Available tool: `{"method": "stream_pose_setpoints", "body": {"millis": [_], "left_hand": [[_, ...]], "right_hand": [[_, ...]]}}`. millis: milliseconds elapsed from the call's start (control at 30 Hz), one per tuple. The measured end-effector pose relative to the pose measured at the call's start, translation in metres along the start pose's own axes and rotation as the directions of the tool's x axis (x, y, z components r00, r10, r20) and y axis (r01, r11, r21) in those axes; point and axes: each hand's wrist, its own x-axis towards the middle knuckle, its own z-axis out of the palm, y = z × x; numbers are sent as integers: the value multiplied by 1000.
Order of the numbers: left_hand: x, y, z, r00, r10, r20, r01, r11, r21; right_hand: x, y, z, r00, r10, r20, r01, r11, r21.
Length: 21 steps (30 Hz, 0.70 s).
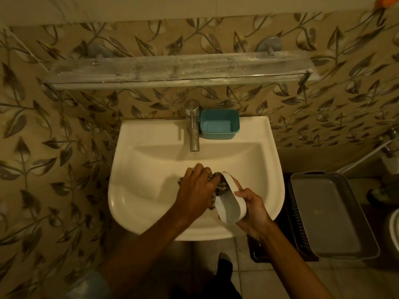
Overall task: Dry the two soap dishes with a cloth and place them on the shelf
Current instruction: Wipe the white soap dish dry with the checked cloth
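From the head camera I see the person standing in front of the washbasin. The right hand keeps a grip closed around the near end of the white soap dish, which is held tilted over the near right part of the basin. The left hand is clenched on the cloth, a dark patterned one, and presses it against the dish. So the drying of the first dish is in progress, I judge, and not finished.

The second one, the teal soap dish, stands on the far rim of the basin, just right of the tap. No hand touches it, and I cannot tell if it is wet or dry. The shelf on the far wall, above the tap, carries nothing, so both placements are left to do.

About room for moving: the shelf is long and free over its whole length, with a low rail along its front edge which a dish must pass over. The tap stands between the hands and the shelf, near the middle, so a lift to the far side should go around it. At the right, on the floor, a grey basket is well apart from the hands.
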Motion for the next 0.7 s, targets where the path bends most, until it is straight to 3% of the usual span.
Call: {"method": "stream_pose_setpoints", "body": {"millis": [100, 233, 367, 467, 567, 633, 700], "left_hand": [[3, 1, 1, 994, -103, 23, 102, 994, 43], [1, 25, 7, 911, -363, 194, 391, 911, -132], [-9, 40, 11, 871, -321, 371, 461, 796, -393], [-10, 46, 5, 791, -275, 546, 584, 604, -542], [-1, 29, -4, 680, -164, 715, 701, 432, -568], [4, 17, -9, 583, -83, 808, 802, 220, -555], [6, 10, -14, 526, -17, 850, 847, -77, -525]], "right_hand": [[3, -3, 3, 1000, -26, 2, 26, 996, -80], [14, -10, 9, 993, -117, -12, 107, 946, -304], [19, 1, 6, 976, -195, -93, 169, 957, -238], [19, 3, 5, 962, -258, -95, 227, 940, -255], [16, 13, 4, 949, -309, -66, 277, 914, -298], [15, 17, 4, 962, -270, -47, 262, 956, -135], [18, 12, 3, 974, -222, -56, 219, 974, -50]]}}
